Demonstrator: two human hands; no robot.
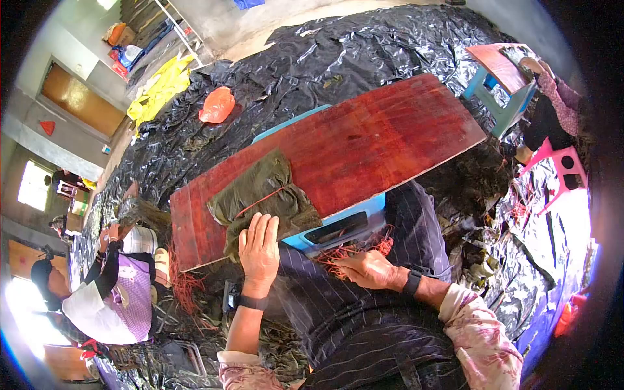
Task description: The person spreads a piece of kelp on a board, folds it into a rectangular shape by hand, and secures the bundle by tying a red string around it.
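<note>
Nearest, the right hand (369, 268) pinches red strings (354, 250) at the lap. At ten o'clock the left hand (260, 250) presses flat, open-palmed, on the leaf bundle (266, 195) (already string-tied) on the surface (364, 140). Keeping that palm firm should stop the bundle loosening, I'd judge.

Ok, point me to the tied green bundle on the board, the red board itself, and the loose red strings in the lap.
green bundle (263, 195), head view, on the leaves above the red tie.
red board (364, 143), head view, bare middle.
red strings (380, 246), head view, on the bunch beside the right hand (372, 268).
</note>
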